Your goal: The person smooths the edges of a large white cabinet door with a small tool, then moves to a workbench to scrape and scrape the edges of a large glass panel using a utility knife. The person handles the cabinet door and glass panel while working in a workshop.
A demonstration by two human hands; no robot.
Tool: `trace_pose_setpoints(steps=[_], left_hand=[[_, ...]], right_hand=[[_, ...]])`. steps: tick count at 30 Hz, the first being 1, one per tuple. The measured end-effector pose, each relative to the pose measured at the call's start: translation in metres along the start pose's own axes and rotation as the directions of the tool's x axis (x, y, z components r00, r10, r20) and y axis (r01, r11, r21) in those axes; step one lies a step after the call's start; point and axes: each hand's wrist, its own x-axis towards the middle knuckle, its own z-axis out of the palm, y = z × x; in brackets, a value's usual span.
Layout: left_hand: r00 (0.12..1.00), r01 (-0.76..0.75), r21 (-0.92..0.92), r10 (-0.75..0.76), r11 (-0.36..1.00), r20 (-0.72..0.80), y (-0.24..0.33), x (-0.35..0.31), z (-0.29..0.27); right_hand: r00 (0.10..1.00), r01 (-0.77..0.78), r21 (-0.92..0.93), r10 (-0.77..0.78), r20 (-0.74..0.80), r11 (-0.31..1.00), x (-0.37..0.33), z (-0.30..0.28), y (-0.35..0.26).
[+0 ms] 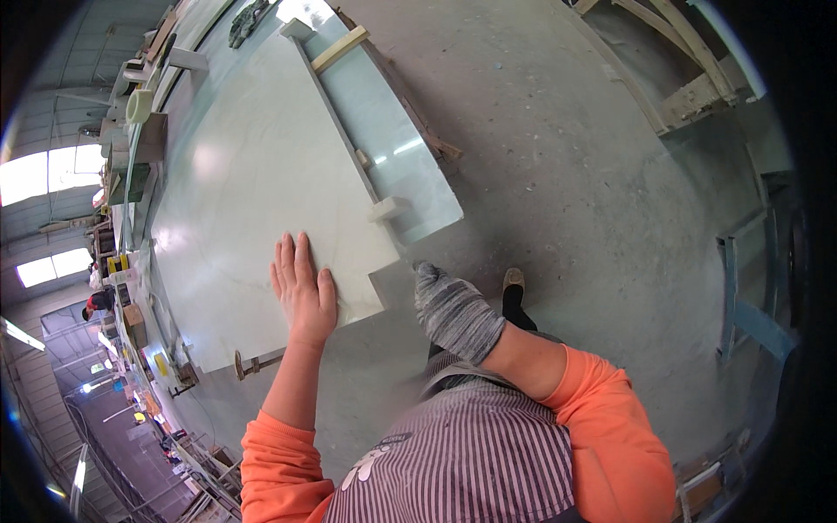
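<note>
A worker's bare left hand [303, 292] lies spread, palm down, on the near end of a large pale panel [244, 174], its fingers grasping nothing. The gloved right hand [455, 315] hovers by the notched near-right corner; whether it grips anything cannot be told. The panel rests flat over a bluish sheet [384, 144], with a white block [386, 209] at its right edge. The notch appears finished; any work left is unclear.
</note>
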Motion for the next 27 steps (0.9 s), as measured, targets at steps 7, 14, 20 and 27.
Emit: trace_pose_setpoints(steps=[7, 14, 20, 27], left_hand=[[1.0, 0.008, 0.0, -0.008, 1.0, 0.006, 0.001, -0.001, -0.001], [1.0, 0.008, 0.004, -0.008, 1.0, 0.014, 0.0, -0.001, 0.0], [1.0, 0.003, 0.002, -0.003, 1.0, 0.017, 0.0, -0.001, -0.001], [1.0, 0.004, 0.001, -0.005, 1.0, 0.011, 0.0, -0.002, 0.0]], right_hand=[[0.987, -0.062, 0.11, 0.044, 0.156, 0.992, 0.003, 0.001, 0.001], [0.972, -0.146, 0.181, 0.106, 0.211, 0.973, 0.008, 0.001, 0.01], [0.99, -0.117, 0.19, 0.099, 0.103, 0.975, 0.002, 0.028, 0.009], [0.999, 0.01, 0.352, 0.009, -0.052, 0.936, 0.0, 0.026, 0.013]])
